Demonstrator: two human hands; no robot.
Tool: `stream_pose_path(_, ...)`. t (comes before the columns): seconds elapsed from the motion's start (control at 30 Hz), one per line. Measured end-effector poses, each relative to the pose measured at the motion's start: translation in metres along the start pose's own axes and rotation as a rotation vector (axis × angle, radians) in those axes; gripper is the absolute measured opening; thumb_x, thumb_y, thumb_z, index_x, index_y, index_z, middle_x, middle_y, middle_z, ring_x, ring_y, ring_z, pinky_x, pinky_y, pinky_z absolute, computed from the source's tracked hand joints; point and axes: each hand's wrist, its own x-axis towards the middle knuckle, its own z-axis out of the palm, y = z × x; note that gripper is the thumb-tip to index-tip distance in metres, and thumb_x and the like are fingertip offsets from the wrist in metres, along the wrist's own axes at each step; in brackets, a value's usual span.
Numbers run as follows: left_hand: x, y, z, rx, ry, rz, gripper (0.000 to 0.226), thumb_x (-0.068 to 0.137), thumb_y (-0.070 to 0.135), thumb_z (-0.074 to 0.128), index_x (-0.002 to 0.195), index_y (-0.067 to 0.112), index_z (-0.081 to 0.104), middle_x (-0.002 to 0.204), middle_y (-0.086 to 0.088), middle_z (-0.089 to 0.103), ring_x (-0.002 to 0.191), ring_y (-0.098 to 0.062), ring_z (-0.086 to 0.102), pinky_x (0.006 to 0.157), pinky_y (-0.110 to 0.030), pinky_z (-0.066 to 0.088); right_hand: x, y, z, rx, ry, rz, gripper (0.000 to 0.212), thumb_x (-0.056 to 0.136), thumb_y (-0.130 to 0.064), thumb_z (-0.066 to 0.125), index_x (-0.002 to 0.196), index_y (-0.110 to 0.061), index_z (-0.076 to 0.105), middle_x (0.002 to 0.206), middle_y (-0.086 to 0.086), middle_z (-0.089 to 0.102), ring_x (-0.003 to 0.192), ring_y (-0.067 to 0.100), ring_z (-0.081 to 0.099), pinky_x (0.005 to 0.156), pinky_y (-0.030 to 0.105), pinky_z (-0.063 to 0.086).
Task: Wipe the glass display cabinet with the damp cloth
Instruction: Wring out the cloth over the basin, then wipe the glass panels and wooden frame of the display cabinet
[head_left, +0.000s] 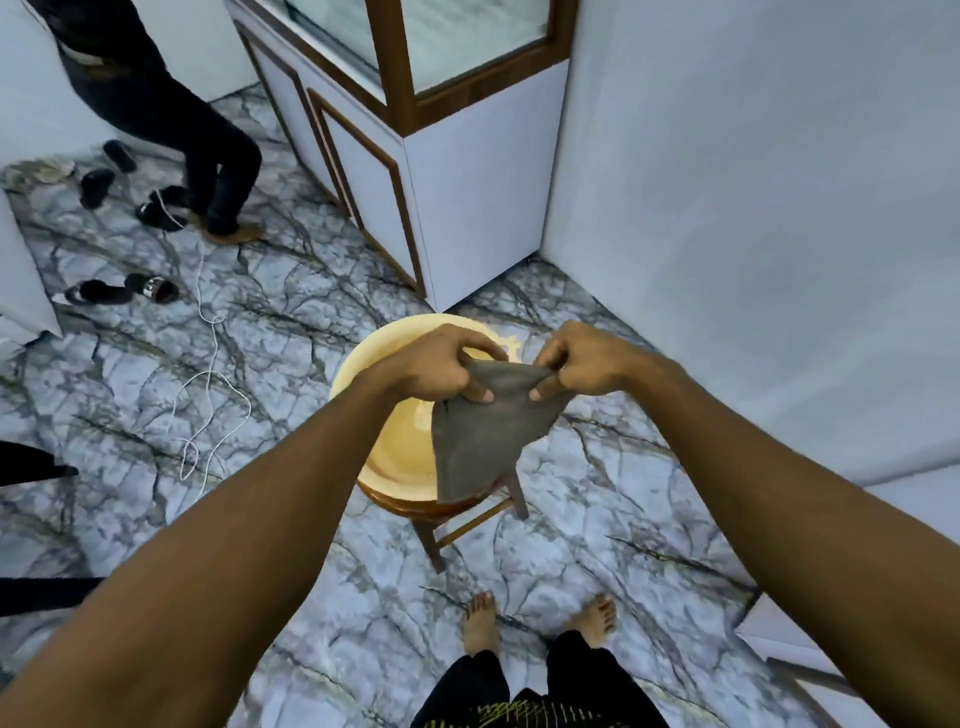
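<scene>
Marble-patterned floor runs to the glass cabinet in the corner. Left hand and right hand each pinch an upper corner of the grey cloth, which hangs over a yellow basin on a wooden stool. Sandals and a white cord lie well left. No writing is readable.

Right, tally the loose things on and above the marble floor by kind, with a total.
Grey damp cloth, held by both hands: 1
Round yellow plastic basin: 1
Brown wooden stool: 1
Black sandals: 5
White cord: 1
Total: 9
</scene>
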Motion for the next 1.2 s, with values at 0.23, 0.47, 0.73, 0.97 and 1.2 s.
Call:
stream_pose_path(0.23, 0.082, 0.142, 0.023, 0.318, 0.127, 0.26, 0.012, 0.09, 0.023, 0.079, 0.084, 0.013, 0.079, 0.077, -0.001, 0.069, 0.08, -0.025, 0.066, 0.062, -0.027, 0.046, -0.092, 0.083, -0.105, 0.064, 0.497, 0.023, 0.007, 0.084, -0.012, 0.084, 0.091, -0.013, 0.083, 0.083, 0.0, 0.078, 0.074, 0.009, 0.069, 0.073, 0.029, 0.059)
stream_pose_path(0.47, 0.155, 0.303, 0.076, 0.413, 0.165, 0.538, 0.022, 0.092, 0.024, 0.078, 0.074, 0.014, 0.072, 0.1, -0.002, 0.077, 0.091, -0.02, 0.068, 0.078, -0.027, 0.049, -0.208, 0.18, -0.2, 0.099, 0.842, 0.107, 0.007, 0.091, -0.017, 0.08, 0.097, -0.016, 0.083, 0.085, -0.007, 0.075, 0.08, 0.002, 0.067, 0.068, 0.015, 0.046)
stream_pose_path(0.73, 0.214, 0.461, 0.143, 0.335, 0.08, 0.784, 0.004, 0.093, 0.017, 0.072, 0.094, 0.019, 0.077, 0.091, 0.006, 0.074, 0.085, -0.008, 0.067, 0.069, -0.022, 0.049, -0.33, 0.266, -0.266, 0.156, 1.219, 0.213, 0.012, 0.091, -0.011, 0.076, 0.096, -0.02, 0.083, 0.09, -0.018, 0.076, 0.088, -0.001, 0.069, 0.077, 0.014, 0.051)
stream_pose_path(0.97, 0.273, 0.591, 0.205, 0.301, 0.02, 1.056, 0.012, 0.099, 0.014, 0.066, 0.096, 0.016, 0.077, 0.092, 0.003, 0.075, 0.082, -0.016, 0.07, 0.064, -0.017, 0.049, -0.402, 0.316, -0.3, 0.016, 1.632, 0.336, 0.025, 0.09, -0.006, 0.077, 0.112, -0.018, 0.08, 0.108, -0.009, 0.076, 0.096, -0.003, 0.068, 0.094, 0.01, 0.051)
stream_pose_path(1.2, 0.321, 0.72, 0.269, 0.045, 0.036, 1.423, 0.009, 0.099, 0.015, 0.062, 0.097, 0.024, 0.059, 0.089, 0.002, 0.064, 0.08, -0.014, 0.061, 0.067, -0.025, 0.05, -0.47, 0.342, -0.351, -0.547, 1.919, 0.447, 0.026, 0.091, 0.004, 0.07, 0.114, -0.006, 0.078, 0.109, 0.004, 0.077, 0.098, 0.008, 0.068, 0.091, 0.018, 0.057)
